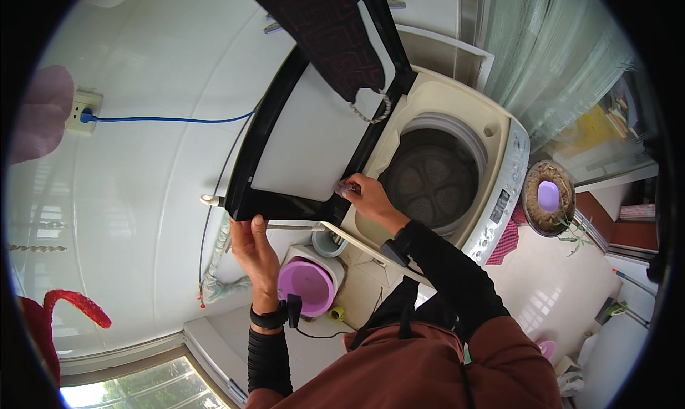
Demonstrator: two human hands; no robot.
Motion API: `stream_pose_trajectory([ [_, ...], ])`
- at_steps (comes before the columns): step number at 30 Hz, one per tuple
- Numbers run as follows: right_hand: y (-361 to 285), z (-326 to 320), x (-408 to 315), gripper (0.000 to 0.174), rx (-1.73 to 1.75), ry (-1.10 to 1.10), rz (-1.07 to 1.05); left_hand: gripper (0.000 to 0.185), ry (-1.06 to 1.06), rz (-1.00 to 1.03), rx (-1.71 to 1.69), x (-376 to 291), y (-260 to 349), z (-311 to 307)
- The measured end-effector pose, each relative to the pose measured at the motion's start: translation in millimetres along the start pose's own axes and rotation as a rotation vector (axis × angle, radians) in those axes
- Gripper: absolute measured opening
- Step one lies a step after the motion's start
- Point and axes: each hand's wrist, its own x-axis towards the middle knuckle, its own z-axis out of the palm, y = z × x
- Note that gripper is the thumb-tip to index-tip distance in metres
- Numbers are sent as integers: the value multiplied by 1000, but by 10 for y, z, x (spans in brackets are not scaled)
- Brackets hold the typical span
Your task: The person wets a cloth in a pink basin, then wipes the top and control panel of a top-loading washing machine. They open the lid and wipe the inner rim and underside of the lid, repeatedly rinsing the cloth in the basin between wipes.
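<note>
The black-framed lid (278, 204) of a top-loading washing machine (353, 230) stands raised, its pale panel facing me. My left hand (256, 251) is at the lid's lower outer corner, thumb in front and fingers partly hidden behind the frame. In my right hand (369, 197) is a small crumpled dark cloth (347, 188), pressed against the frame near the hinge side. Below the lid the dark drum (433, 176) is exposed. A dark patterned cloth item (348, 50) with a cord loop hangs in front of the lid's upper part.
A blue cable (176, 120) runs from a wall socket (84, 111) towards the lid. Beneath my left side are a pink basin (306, 288) and a grey bucket (327, 243). A round pot (535, 195) holding a purple dish (548, 196) stands beyond the control panel. A red fabric strap (80, 306) hangs left.
</note>
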Motion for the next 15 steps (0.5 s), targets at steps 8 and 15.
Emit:
stream_pose_trajectory([
  [8, -230, 352, -368, 27, -523, 222, -618, 23, 1, 24, -10, 18, -81, -30],
  [15, -826, 676, -568, 24, -7, 190, -456, 25, -48, 8, -97, 49, -133, -74],
])
